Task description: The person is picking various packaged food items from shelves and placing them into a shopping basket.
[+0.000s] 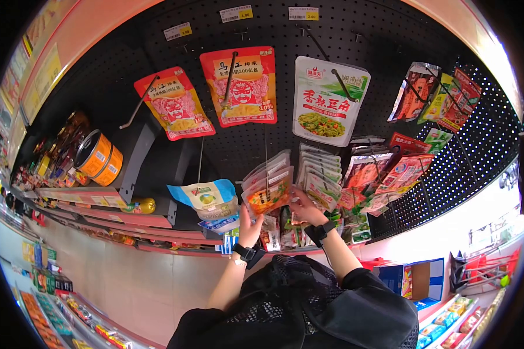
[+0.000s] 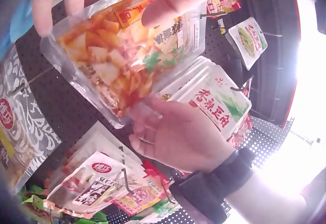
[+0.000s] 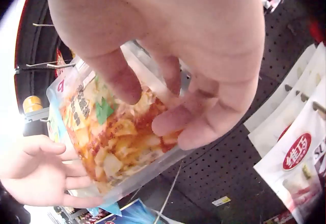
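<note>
A clear-edged packet of orange-red food (image 1: 268,196) hangs in front of similar packets on the black pegboard. My left hand (image 1: 250,228) grips its left edge; in the left wrist view the thumb of the left hand (image 2: 178,2) lies over the packet's front (image 2: 122,51). At the opposite edge is my right hand (image 1: 308,210), and in the right wrist view the bent fingers of the right hand (image 3: 168,56) touch the packet (image 3: 117,132). Green-and-white packets (image 1: 320,174) hang just to the right. Whether the packet is still on its hook is unclear.
Red packets (image 1: 241,87) and a white-green packet (image 1: 330,102) hang above on metal hooks. A blue-topped bag (image 1: 206,198) hangs at the left, beside shelves with orange cans (image 1: 102,160). More packets (image 1: 402,174) hang at the right, above a blue box (image 1: 428,279).
</note>
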`<state>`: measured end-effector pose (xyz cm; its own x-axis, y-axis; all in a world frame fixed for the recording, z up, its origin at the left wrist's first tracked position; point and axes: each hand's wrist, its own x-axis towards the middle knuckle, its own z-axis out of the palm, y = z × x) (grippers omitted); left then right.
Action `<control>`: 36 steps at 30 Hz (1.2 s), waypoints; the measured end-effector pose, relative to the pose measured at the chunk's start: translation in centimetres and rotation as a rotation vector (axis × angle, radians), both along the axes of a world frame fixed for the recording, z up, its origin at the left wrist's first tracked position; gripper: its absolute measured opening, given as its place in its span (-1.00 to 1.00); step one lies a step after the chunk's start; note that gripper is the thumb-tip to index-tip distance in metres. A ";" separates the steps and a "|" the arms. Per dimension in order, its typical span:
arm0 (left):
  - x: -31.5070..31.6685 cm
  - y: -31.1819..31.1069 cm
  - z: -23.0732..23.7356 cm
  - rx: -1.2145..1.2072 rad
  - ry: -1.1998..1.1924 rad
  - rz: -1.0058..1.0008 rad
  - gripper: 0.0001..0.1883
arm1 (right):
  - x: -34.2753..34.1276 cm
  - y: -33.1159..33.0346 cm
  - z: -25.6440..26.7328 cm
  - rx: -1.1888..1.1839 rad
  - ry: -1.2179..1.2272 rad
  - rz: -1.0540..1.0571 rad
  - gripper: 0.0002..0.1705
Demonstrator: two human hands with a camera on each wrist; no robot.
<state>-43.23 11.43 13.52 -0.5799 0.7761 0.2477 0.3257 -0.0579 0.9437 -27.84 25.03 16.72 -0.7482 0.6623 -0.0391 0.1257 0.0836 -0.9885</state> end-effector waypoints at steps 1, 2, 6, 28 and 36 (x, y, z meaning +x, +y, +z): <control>-0.1 -0.2 0.0 0.003 0.000 0.003 -0.39 | -0.1 0.0 0.1 0.001 0.017 0.013 -0.31; -0.1 -0.2 0.1 -0.021 -0.079 -0.019 -0.46 | -0.1 0.1 0.1 0.000 0.033 0.023 -0.31; -0.2 -0.5 0.1 -0.041 -0.122 -0.040 -0.57 | -0.7 0.1 1.2 -0.107 0.035 -0.008 -0.33; 1.1 -2.5 1.3 -0.048 -0.142 0.055 -0.70 | 1.1 -1.0 0.0 0.056 0.016 -0.012 -0.68; 1.8 -4.1 3.1 -0.053 -0.122 0.011 -0.79 | 2.9 -2.7 1.5 -0.060 0.022 0.024 -0.88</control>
